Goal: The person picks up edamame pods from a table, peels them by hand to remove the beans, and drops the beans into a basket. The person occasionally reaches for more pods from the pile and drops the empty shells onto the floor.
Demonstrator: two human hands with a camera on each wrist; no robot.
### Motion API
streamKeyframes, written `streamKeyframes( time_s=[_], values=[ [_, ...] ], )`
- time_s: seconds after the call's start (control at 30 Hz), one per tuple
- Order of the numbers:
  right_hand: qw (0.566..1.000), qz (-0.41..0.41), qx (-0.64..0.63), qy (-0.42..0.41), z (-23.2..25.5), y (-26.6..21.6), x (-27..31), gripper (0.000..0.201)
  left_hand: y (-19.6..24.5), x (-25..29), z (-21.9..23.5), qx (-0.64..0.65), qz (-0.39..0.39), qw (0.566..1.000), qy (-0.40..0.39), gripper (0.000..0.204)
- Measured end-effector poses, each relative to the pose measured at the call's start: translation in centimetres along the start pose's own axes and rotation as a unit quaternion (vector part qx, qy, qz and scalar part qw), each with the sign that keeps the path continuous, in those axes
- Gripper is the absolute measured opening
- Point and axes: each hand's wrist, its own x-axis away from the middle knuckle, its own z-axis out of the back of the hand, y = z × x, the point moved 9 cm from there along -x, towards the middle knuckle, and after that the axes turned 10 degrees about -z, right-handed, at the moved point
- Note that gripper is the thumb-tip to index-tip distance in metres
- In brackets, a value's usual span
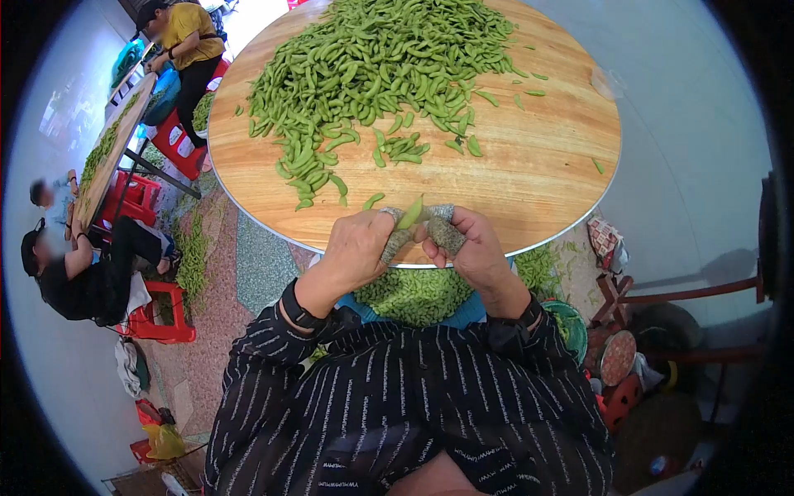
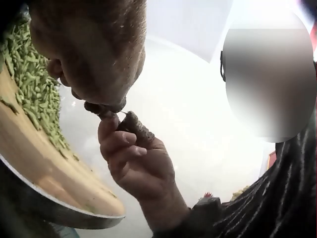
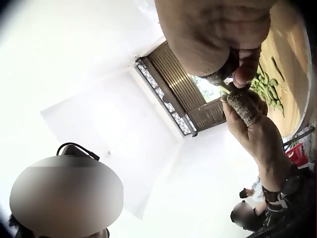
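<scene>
Both hands meet over the near edge of the round table, grey speckled covers on their thumbs and index fingers. My left hand pinches a green soybean pod, its tip pointing up between the covered fingers. Close on the right, my right hand has curled fingers, with its covered fingertips at the same pod. In the right wrist view, a short green strip of the pod spans the two hands' fingertips. A basin of shelled beans stands below the table edge, under the hands.
A large heap of soybean pods covers the far part of the wooden table. Left, people sit and stand around another table with red stools. A green basket stands on the floor at right.
</scene>
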Motion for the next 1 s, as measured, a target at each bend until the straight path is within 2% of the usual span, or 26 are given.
streamKeyframes(
  time_s=[0.17,0.37,0.7,0.8,0.87,0.9,0.97,1.0],
  values=[
    [0.999,-0.006,0.032,-0.006,-0.4,-0.1,0.1,0.01,0.8,-0.2,0.4,-0.068,-0.017,0.997,-0.014,0.022],
    [1.0,0.004,0.016,-0.015,-0.5,0.3,-0.1,0.011,1.8,-0.6,1.1,-0.085,-0.028,0.996,-0.003,0.024],
    [0.998,0.034,0.032,0.05,0.5,1.2,-0.8,0.013,1.8,0.0,-0.4,-0.113,-0.045,0.993,-0.004,0.023],
    [0.999,0.042,0.025,0.023,0.5,1.5,-1.0,0.013,0.9,0.7,-1.6,-0.083,-0.003,0.996,-0.029,0.02],
    [0.998,0.056,0.023,-0.003,0.2,1.5,-1.0,0.013,-0.8,1.5,-2.6,0.143,0.076,0.987,0.019,0.019],
    [0.997,0.075,0.03,-0.017,0.1,1.3,-0.9,0.012,-0.9,1.7,-3.1,0.143,0.076,0.987,0.019,0.019],
    [0.995,0.093,0.036,-0.03,-0.2,1.0,-0.6,0.011,-1.3,2.2,-3.4,0.351,0.101,0.925,0.104,0.021],
    [0.993,0.105,0.042,-0.037,-0.5,0.5,-0.3,0.011,-0.8,2.0,-3.1,0.351,0.101,0.925,0.104,0.021]
  ],
)
